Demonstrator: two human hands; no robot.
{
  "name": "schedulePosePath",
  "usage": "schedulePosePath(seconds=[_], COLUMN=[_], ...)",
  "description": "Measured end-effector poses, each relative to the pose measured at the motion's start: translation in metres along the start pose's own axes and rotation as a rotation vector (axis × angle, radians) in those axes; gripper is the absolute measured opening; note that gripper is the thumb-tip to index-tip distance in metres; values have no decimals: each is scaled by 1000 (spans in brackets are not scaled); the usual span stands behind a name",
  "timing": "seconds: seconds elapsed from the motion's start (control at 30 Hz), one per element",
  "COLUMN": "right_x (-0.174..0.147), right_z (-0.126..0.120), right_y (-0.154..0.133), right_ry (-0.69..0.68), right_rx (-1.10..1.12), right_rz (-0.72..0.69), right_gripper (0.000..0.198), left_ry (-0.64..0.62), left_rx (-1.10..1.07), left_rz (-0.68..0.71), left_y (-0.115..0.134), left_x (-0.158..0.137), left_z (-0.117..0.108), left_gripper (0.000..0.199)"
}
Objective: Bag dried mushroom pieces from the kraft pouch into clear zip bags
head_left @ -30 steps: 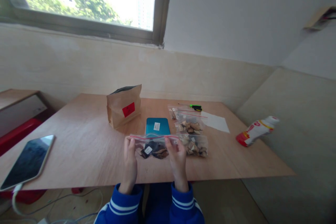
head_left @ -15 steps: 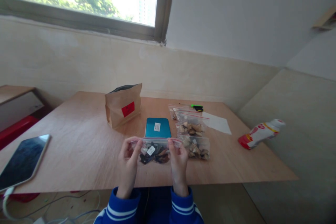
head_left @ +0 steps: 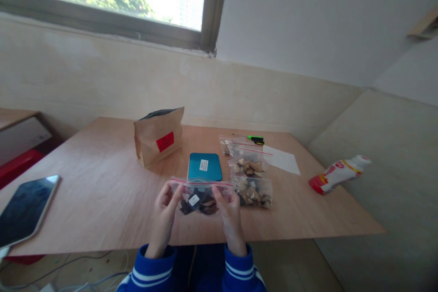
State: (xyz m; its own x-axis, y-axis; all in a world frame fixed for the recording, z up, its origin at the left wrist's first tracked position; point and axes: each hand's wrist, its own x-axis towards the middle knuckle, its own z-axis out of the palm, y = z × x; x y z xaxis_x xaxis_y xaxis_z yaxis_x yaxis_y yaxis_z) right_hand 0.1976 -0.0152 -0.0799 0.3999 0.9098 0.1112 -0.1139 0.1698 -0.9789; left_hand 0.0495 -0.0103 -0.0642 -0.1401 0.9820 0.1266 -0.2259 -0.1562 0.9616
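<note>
Between my hands is a clear zip-lock bag [head_left: 200,198] with a red seal line along its top. Dark dried pieces and a small white label show through it. My left hand [head_left: 166,205] pinches the bag's left side below the seal, thumb in front. On the right side, my right hand [head_left: 227,205] grips it the same way, its thumb pressed on the plastic. Just behind the bag lies a teal box [head_left: 205,167] with a white label, its front edge partly covered. Zip-lock bags of brown dried pieces [head_left: 253,191] lie to the right of my right hand.
A brown paper pouch [head_left: 159,137] with a red label stands at the back left. A tablet [head_left: 27,212] lies at the left edge. White paper [head_left: 282,159] and a green-black tool [head_left: 256,139] lie at the back right, near a red-and-white bottle [head_left: 338,174].
My right thumb has shifted left along the bag's top, and more of the seal strip now shows past it on the right. The view has moved slightly.
</note>
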Motion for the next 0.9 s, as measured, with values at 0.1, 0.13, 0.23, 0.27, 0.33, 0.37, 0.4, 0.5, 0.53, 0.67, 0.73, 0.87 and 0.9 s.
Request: schedulePosePath(seconds=[0.1, 0.13, 0.23, 0.27, 0.33, 0.37, 0.4, 0.5, 0.53, 0.67, 0.73, 0.87, 0.9], right_x=[-1, -1, -1, 0, 0, 1, 1, 2, 2, 0, -1, -2, -2], right_z=[-1, -2, -5, -6, -8, -9, -10, -14, -16, -22, -22, -19, -19], right_y=[-1, -2, -3, -3, -4, -5, -7, -14, -16, -27, -30, -30, -29], right_ry=[0, -7, -25, -33, -55, -73, -88, -94, -91, -189, -234, -226, -226], right_rx=[-13, -25, -69, -85, -122, -145, -168, -239, -271, -469, -544, -556, -549], right_rz=[-63, -83, -133, -147, -163, -166, -169, -211, -240, -369, -421, -465, -468], right_gripper=[20, 19, 18, 18, 18, 19, 19, 21, 24, 18, 11, 8, 9], left_ry=[-19, -22, -35, -37, -39, -42, -43, -49, -58, -135, -143, -137, -137], left_rx=[16, 15, 21, 31, 63, 80, 95, 121, 129, 213, 255, 286, 293], left_rz=[-34, -48, -77, -78, -65, -52, -35, 17, 26, 54, 90, 136, 146], left_y=[1, 2, 2, 2, 3, 4, 5, 7, 7, 4, 2, 2, 3], left_x=[1, 1, 1, 1, 1, 1, 1, -1, -1, -4, -5, -4, -4], left_z=[-1, -1, -2, -3, -3, -4, -4, -4, -4, -5, -6, -8, -9], left_gripper=[24, 24, 27, 28, 27, 26, 26, 24, 24, 19, 18, 16, 16])
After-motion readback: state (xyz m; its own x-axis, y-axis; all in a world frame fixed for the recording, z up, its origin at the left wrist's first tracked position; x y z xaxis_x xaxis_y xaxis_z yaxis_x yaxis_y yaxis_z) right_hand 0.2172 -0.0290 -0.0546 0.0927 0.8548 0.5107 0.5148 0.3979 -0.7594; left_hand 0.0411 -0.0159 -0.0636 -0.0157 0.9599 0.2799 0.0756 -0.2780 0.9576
